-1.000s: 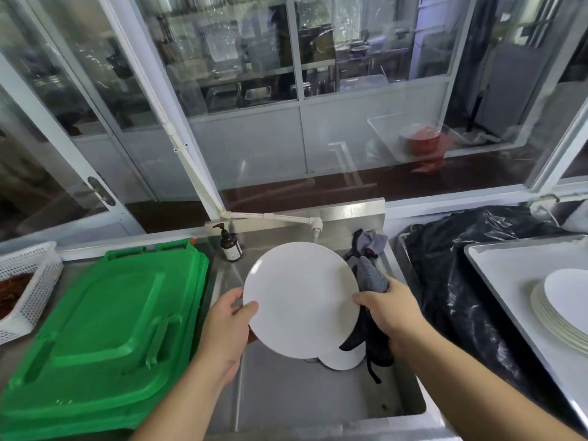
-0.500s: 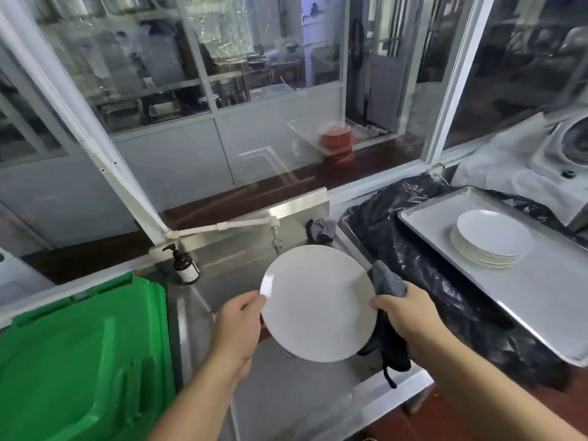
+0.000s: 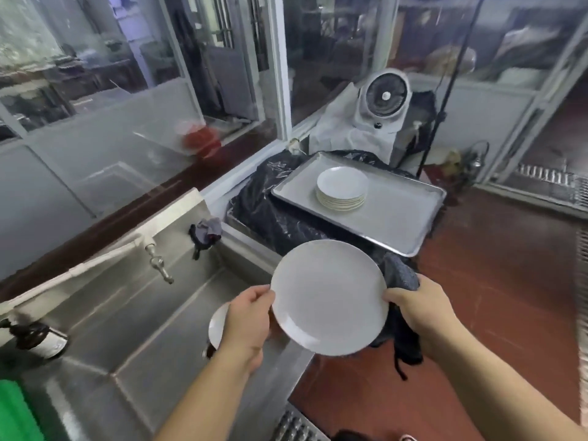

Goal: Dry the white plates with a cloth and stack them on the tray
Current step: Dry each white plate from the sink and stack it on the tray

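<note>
I hold a round white plate [image 3: 329,297] tilted toward me, over the right rim of the steel sink [image 3: 165,316]. My left hand [image 3: 249,323] grips its left edge. My right hand [image 3: 413,305] holds its right edge through a dark grey cloth [image 3: 402,278] that hangs down behind the plate. Another white plate [image 3: 218,324] lies in the sink, mostly hidden by my left hand. A stack of several white plates [image 3: 342,187] sits on the metal tray [image 3: 391,224] farther off to the right.
The tray rests on a surface draped in black plastic [image 3: 264,214]. A tap [image 3: 157,264] juts over the sink, a second rag [image 3: 206,232] lies on its back corner, and a dark soap bottle [image 3: 38,338] stands left. A fan [image 3: 385,97] stands behind the tray. Red floor lies right.
My view has swung right, bringing the tray and fan into the middle. Both hands have carried the plate rightward from above the sink basin to its right rim.
</note>
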`<state>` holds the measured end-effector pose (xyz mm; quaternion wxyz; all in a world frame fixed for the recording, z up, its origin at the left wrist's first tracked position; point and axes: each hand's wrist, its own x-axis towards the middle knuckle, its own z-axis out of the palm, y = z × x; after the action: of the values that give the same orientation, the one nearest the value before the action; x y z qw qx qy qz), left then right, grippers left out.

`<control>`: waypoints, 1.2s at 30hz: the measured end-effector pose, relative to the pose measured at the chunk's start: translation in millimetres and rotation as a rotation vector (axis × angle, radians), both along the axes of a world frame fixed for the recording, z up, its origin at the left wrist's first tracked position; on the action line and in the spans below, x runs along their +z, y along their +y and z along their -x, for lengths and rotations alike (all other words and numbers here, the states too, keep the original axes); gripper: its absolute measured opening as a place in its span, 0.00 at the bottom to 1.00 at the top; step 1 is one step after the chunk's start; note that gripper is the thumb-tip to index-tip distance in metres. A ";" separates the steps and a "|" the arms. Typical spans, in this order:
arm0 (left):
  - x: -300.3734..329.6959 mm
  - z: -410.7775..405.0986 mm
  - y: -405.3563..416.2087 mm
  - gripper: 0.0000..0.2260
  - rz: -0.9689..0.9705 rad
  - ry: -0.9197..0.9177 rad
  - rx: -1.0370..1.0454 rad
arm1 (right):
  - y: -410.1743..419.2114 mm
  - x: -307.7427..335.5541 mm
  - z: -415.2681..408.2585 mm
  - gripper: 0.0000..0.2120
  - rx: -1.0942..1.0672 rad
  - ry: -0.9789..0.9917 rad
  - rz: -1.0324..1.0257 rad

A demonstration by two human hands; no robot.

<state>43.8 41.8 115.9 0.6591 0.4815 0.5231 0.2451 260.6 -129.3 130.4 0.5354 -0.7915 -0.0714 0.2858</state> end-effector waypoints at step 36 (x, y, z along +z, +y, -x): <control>-10.0 -560.5 -248.7 0.08 0.079 0.095 -0.813 | -353.0 -48.9 -380.7 0.11 -0.717 0.121 -0.021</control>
<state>604.4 -207.0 106.0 0.6954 0.6341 0.3289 -0.0782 641.2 -482.3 81.5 0.6130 -0.7424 0.2394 0.1258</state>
